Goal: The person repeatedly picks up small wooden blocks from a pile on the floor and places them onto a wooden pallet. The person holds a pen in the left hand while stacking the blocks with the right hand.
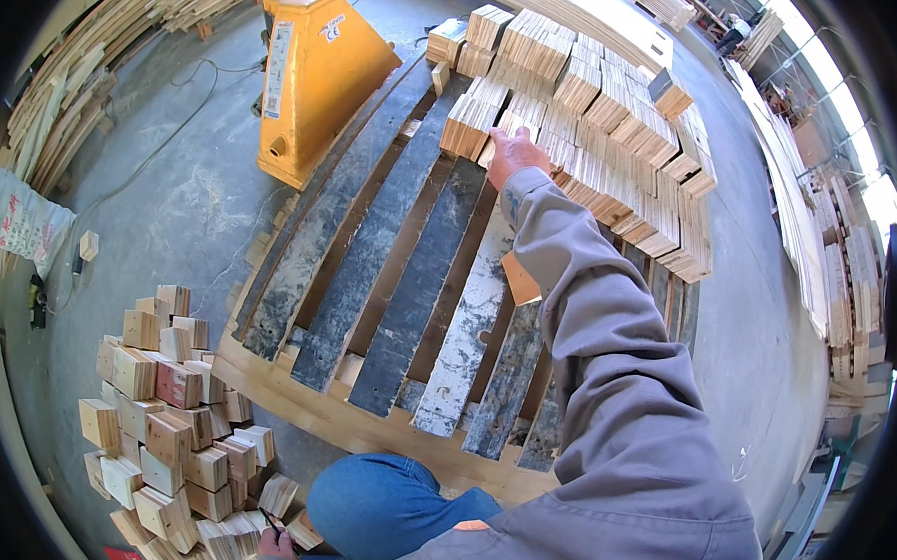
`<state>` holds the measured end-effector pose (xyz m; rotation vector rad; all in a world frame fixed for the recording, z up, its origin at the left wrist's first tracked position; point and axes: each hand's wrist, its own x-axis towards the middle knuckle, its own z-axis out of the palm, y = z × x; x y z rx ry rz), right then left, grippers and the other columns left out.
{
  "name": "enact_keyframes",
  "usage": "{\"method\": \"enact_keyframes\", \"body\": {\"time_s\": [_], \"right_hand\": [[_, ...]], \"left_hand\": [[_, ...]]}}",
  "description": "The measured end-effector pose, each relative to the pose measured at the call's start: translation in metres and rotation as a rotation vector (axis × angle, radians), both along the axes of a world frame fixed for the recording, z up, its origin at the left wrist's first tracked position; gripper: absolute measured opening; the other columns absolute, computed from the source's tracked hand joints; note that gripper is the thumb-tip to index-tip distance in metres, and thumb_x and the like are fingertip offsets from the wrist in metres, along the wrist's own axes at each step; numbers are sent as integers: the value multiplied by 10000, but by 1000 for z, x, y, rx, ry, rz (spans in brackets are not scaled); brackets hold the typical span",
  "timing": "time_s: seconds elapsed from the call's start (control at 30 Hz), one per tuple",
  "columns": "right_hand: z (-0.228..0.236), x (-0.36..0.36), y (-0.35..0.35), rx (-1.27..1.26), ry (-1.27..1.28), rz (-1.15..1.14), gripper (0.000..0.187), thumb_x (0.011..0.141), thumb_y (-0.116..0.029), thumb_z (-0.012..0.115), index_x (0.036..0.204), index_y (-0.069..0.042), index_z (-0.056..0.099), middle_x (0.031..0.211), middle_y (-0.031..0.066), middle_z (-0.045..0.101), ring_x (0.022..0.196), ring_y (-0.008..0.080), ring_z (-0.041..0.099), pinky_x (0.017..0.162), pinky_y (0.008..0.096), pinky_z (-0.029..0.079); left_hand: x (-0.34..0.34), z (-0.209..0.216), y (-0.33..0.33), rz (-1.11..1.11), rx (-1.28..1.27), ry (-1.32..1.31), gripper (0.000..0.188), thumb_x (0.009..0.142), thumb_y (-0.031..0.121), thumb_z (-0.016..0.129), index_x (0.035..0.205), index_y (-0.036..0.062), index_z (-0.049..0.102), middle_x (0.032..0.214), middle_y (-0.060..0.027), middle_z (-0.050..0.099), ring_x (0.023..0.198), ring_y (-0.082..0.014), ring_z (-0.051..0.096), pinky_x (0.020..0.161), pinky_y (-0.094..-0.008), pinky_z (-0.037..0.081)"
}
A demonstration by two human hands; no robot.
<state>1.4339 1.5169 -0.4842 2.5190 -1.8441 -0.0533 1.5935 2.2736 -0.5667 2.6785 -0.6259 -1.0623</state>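
Observation:
On the far part of a slatted pallet [395, 363] stand stacked rows of plywood blocks [612, 192]. My right hand [519, 155] reaches out to the near left side of these rows, a finger stretched against a block; the other fingers are partly hidden. My left hand [278, 547], low at the picture's bottom edge, is closed around a thin black pen-like tool [271, 520]. Beside it rises a loose heap of plywood blocks [166, 438]. A single wood piece [522, 279] lies on the pallet slats under my right forearm.
A yellow machine housing [317, 84] stands at the pallet's far left. Long wood strips [66, 93] are piled along the left side, with a cable [189, 139] on the floor. More stacked boards [844, 287] line the right. My bent knee [379, 507] is at the pallet's near edge.

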Motion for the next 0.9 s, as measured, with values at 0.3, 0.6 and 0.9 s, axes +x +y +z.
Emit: {"method": "enact_keyframes", "body": {"time_s": [0.3, 0.6, 0.9], "right_hand": [[-1, -8, -6, -103, 72, 50, 358, 990, -184, 509, 1331, -249, 597, 1321, 111, 552, 1118, 385, 641, 975, 479, 495], [-40, -18, -9, -391, 155, 249, 370, 976, -211, 506, 1309, -317, 629, 1132, 115, 620, 941, 321, 689, 853, 473, 481], [-44, -24, -17, -407, 167, 249, 353, 963, -219, 523, 1290, -306, 625, 1137, 99, 628, 938, 325, 694, 866, 465, 478]], "left_hand": [[1, -2, -9, -5, 56, 42, 467, 987, 291, 561, 1362, 11, 560, 1287, -297, 602, 1188, -462, 560, 1002, -475, 457], [2, -20, 6, -11, 28, 5, 460, 984, 316, 572, 1344, 28, 582, 1195, -280, 655, 1098, -458, 612, 933, -478, 500], [0, -77, 52, 56, -240, -84, 206, 895, 162, 588, 995, -3, 660, 748, -145, 696, 701, -271, 699, 690, -396, 565]]}}
